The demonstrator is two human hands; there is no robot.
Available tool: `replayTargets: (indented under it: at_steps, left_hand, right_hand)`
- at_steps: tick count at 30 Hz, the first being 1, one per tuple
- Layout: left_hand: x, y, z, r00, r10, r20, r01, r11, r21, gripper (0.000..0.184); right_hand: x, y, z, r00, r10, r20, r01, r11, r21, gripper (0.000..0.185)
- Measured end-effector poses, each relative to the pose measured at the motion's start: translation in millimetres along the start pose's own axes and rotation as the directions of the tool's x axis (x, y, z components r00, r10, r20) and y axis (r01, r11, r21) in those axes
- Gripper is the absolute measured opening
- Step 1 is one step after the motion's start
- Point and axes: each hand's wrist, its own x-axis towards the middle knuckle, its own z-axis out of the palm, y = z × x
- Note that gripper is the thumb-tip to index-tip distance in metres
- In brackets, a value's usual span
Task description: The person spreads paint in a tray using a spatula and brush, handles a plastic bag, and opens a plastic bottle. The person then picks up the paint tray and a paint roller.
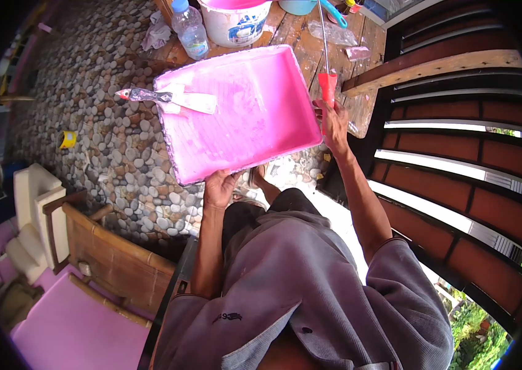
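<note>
A paint tray coated in pink paint is held up in front of me, slightly tilted. My left hand grips its near edge, fingers hidden underneath. At the tray's right side my right hand is closed around the red handle of a paint roller. The roller's long metal rod runs up out of view, so its head cannot be seen. That hand also touches or nearly touches the tray's right wall. Across the tray's left rim lies a paint-smeared scraper, its dark handle sticking out.
Beyond the tray, a wooden table bears a white paint bucket, a plastic bottle and a teal container. Slatted railing stands on the right. A bamboo bench is at lower left; a yellow scrap lies on the pebbled floor.
</note>
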Motion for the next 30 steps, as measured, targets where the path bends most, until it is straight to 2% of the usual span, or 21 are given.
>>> replayTargets:
  at_steps: [3,4,7,10,12,14,16,18,20,22,24,28,30]
  left_hand:
    - [-4,3,11,0.999,0.024,-0.022,-0.024,1.000,-0.015,0.032]
    - [-7,4,17,0.999,0.041,-0.033,-0.043,0.999,-0.033,0.034]
    - [-3,0,-3,0.998,0.051,-0.026,-0.051,0.999,-0.018,0.039]
    - [4,-9,-13,0.997,0.074,-0.036,-0.075,0.996,-0.044,0.040]
    - [7,-16,-18,0.987,0.146,-0.059,-0.142,0.987,0.069,0.036]
    - [4,-20,-15,0.986,0.153,-0.073,-0.155,0.988,-0.027,0.034]
    - [5,-27,-22,0.974,0.178,-0.137,-0.185,0.982,-0.036,0.035]
    - [13,-34,-28,0.962,0.219,-0.164,-0.220,0.975,0.011,0.035]
    - [22,-37,-22,0.947,0.263,-0.182,-0.257,0.965,0.056,0.035]
    - [30,-34,-9,0.921,0.218,-0.324,-0.266,0.957,-0.112,0.025]
    - [42,-43,-22,0.904,0.278,-0.325,-0.330,0.937,-0.116,0.026]
    - [64,-51,-40,0.870,0.386,-0.307,-0.419,0.906,-0.050,0.030]
    - [74,-55,-46,0.846,0.437,-0.306,-0.458,0.889,0.006,0.034]
  right_hand:
    - [-1,1,-4,0.993,-0.116,-0.031,0.116,0.993,0.000,0.036]
    - [-3,3,-8,0.993,-0.111,-0.028,0.111,0.994,-0.001,0.036]
    - [13,23,-34,0.991,-0.115,-0.067,0.095,0.963,-0.254,0.039]
    - [26,51,-57,0.989,-0.137,-0.061,0.117,0.960,-0.254,0.037]
    - [22,54,-68,0.991,-0.115,-0.075,0.092,0.961,-0.262,0.038]
    - [12,73,-86,0.972,-0.197,-0.129,0.160,0.954,-0.253,0.038]
    - [1,85,-105,0.963,-0.219,-0.154,0.153,0.922,-0.356,0.036]
    - [-4,111,-135,0.974,-0.158,-0.165,0.077,0.908,-0.412,0.037]
    - [-17,122,-160,0.977,-0.158,-0.144,0.065,0.860,-0.506,0.035]
    - [-24,140,-182,0.975,-0.180,-0.133,0.074,0.820,-0.567,0.037]
    - [-20,159,-204,0.986,-0.110,-0.122,0.012,0.788,-0.615,0.040]
    - [1,180,-220,0.975,-0.219,0.029,0.193,0.784,-0.589,0.049]
    - [25,204,-218,0.951,-0.291,0.101,0.286,0.713,-0.640,0.046]
